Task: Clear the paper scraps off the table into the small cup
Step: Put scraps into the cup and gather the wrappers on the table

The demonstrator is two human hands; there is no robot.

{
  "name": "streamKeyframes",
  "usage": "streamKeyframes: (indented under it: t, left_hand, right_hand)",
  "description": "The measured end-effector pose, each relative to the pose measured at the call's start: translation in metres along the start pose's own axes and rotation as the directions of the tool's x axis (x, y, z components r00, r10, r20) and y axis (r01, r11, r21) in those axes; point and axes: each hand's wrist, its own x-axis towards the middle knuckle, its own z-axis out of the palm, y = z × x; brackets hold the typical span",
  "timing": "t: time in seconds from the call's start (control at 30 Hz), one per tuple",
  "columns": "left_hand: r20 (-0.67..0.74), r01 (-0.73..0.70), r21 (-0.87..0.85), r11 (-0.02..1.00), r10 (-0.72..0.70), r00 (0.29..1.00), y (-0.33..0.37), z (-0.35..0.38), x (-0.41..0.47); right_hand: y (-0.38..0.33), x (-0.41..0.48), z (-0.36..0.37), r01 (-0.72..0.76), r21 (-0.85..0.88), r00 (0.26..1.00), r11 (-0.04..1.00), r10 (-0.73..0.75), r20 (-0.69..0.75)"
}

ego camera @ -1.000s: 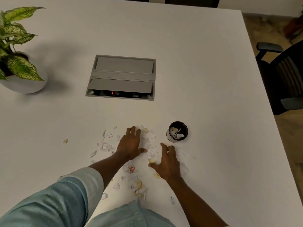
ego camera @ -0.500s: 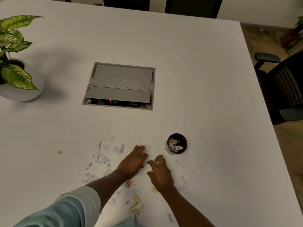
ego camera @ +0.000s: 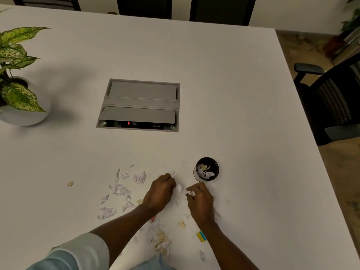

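Small cup (ego camera: 206,169) stands on the worktop (ego camera: 253,114) at one o'clock from the right hand (ego camera: 199,201), the nearer grip; left hand (ego camera: 160,191) likewise curled around paper scraps (ego camera: 179,187).

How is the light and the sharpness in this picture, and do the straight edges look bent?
Head view: dim, warm light; the plant throws a soft shadow to its right on the table. Head view: the white scraps are pale against the table, and those by the left hand and right hand look smeared. Head view: the table's far edge curves, wide-angle distortion.
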Motion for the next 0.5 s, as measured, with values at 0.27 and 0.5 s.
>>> streamKeyframes:
  t: [0.27, 0.5]
  left_hand:
    - [-0.158, -0.009, -0.238, 0.971, -0.03, 0.987, 0.068, -0.022, 0.059]
    - [0.005, 0.064, -0.111, 0.992, -0.064, 0.998, 0.097, -0.023, 0.098]
  right_hand:
    - [-0.02, 0.038, -0.072, -0.06, 0.031, 0.964, 0.998, 0.066, -0.259]
    - [-0.012, 0.077, -0.093, -0.149, -0.153, 0.988, 0.977, 0.139, -0.074]
